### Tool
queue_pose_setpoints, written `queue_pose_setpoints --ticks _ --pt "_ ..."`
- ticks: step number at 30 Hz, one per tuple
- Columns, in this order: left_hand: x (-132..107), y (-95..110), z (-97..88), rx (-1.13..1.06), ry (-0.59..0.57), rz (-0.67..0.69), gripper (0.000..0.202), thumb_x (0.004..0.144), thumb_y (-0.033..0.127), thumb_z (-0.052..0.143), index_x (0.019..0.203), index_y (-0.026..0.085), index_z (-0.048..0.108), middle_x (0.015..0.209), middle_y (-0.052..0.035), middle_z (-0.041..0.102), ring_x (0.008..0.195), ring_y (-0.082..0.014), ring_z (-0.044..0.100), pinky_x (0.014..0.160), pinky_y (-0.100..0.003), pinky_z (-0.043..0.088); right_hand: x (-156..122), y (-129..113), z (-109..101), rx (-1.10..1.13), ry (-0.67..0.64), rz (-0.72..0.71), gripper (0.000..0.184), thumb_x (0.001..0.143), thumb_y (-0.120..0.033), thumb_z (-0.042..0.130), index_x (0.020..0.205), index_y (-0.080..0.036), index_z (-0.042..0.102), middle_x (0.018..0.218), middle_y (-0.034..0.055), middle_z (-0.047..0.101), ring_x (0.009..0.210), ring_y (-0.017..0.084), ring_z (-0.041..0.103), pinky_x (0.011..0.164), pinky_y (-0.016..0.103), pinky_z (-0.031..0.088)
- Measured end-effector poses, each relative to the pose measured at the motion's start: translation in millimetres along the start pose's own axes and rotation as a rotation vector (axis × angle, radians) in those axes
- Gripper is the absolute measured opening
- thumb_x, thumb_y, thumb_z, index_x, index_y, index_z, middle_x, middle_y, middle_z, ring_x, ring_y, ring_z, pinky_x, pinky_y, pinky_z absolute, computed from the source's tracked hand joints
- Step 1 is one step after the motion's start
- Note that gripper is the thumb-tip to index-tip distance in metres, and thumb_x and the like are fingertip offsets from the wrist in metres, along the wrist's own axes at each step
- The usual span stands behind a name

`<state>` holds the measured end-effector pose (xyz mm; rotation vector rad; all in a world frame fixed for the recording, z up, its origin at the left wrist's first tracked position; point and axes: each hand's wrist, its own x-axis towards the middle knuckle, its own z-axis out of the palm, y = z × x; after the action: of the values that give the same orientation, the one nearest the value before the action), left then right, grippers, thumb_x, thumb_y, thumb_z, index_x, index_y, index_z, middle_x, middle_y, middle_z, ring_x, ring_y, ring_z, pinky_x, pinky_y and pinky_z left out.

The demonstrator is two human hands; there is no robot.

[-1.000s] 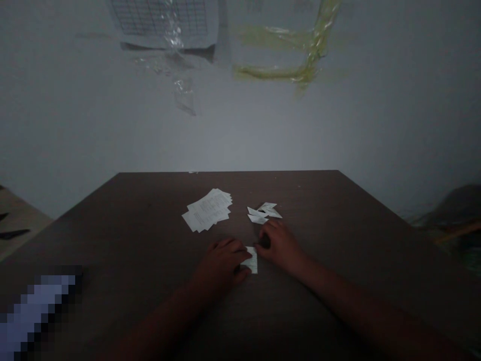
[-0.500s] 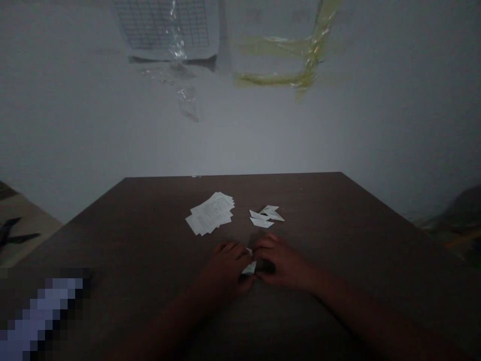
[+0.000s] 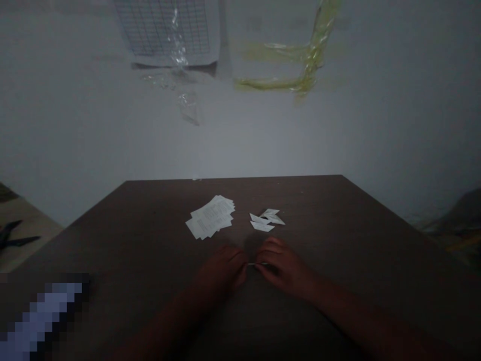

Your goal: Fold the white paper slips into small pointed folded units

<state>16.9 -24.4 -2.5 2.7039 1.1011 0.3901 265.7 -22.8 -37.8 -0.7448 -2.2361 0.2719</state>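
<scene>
Between my two hands a small piece of paper (image 3: 251,263) shows edge-on as a thin pale line. My left hand (image 3: 228,265) pinches its left end, thumb below and fingers above. The right end is pinched by my right hand (image 3: 280,265), whose fingers hide most of that side. Just beyond my right hand lie several small folded paper pieces (image 3: 262,226) with slanted ends. Farther to the left is a fanned pile of printed paper sheets (image 3: 211,218), which neither hand touches.
The brown table (image 3: 158,260) ends at a pale wall with a taped grid sheet (image 3: 169,30) and yellowish tape (image 3: 310,65). A pixelated patch (image 3: 45,316) covers the lower left. A dark object, perhaps scissors (image 3: 17,240), rests on a surface at far left.
The paper in my hands has turned from showing its face to edge-on, and my fingers have closed into pinches on it. The pile and folded pieces lie as before.
</scene>
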Motion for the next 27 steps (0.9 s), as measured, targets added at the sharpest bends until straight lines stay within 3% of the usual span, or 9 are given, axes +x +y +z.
queue_pose_setpoints --ticks 4,11,18,24,27 --pt "0 7 -2.1 -0.031 0.025 -0.008 0.031 0.099 0.005 0.058 0.113 0.024 0.077 0.118 -0.0094 0.083 0.115 -0.0327 0.076 0.11 -0.047 0.056 1 -9 2 -0.092 0.022 -0.02 0.012 0.108 -0.013 0.065 0.104 -0.022 0.072 0.096 0.0062 0.078 0.094 0.026 0.07 0.088 0.043 0.058" --pt "0 16 1.1 0.026 0.024 -0.05 0.014 0.089 0.011 0.069 0.091 0.024 0.073 0.101 -0.0075 0.079 0.098 -0.0317 0.073 0.093 -0.047 0.056 1 -17 10 -0.161 -0.001 -0.065 0.011 0.105 -0.014 0.069 0.101 -0.025 0.07 0.095 0.0047 0.078 0.092 0.026 0.069 0.086 0.043 0.056" --pt "0 22 -4.6 0.041 -0.004 -0.042 0.012 0.086 0.014 0.072 0.088 0.026 0.074 0.095 -0.0075 0.077 0.095 -0.0342 0.07 0.095 -0.053 0.055 0 -23 12 -0.191 0.011 -0.07 0.015 0.105 -0.014 0.065 0.095 -0.025 0.068 0.089 0.0036 0.076 0.088 0.025 0.067 0.083 0.044 0.055" --pt "-1 4 -18.8 0.113 0.036 -0.142 0.013 0.087 0.013 0.069 0.089 0.025 0.074 0.096 -0.0077 0.077 0.1 -0.0354 0.07 0.099 -0.055 0.056 1 -19 1 -0.133 0.124 -0.052 0.015 0.111 -0.015 0.062 0.104 -0.024 0.072 0.095 0.0048 0.081 0.089 0.025 0.071 0.084 0.045 0.056" --pt "-3 -4 -22.6 0.148 0.05 -0.241 0.013 0.09 0.011 0.067 0.088 0.023 0.071 0.095 -0.0067 0.076 0.097 -0.0315 0.07 0.1 -0.052 0.057 1 -14 -6 -0.145 0.123 -0.024 0.014 0.114 -0.017 0.062 0.108 -0.024 0.073 0.097 0.0045 0.082 0.091 0.025 0.072 0.086 0.045 0.056"
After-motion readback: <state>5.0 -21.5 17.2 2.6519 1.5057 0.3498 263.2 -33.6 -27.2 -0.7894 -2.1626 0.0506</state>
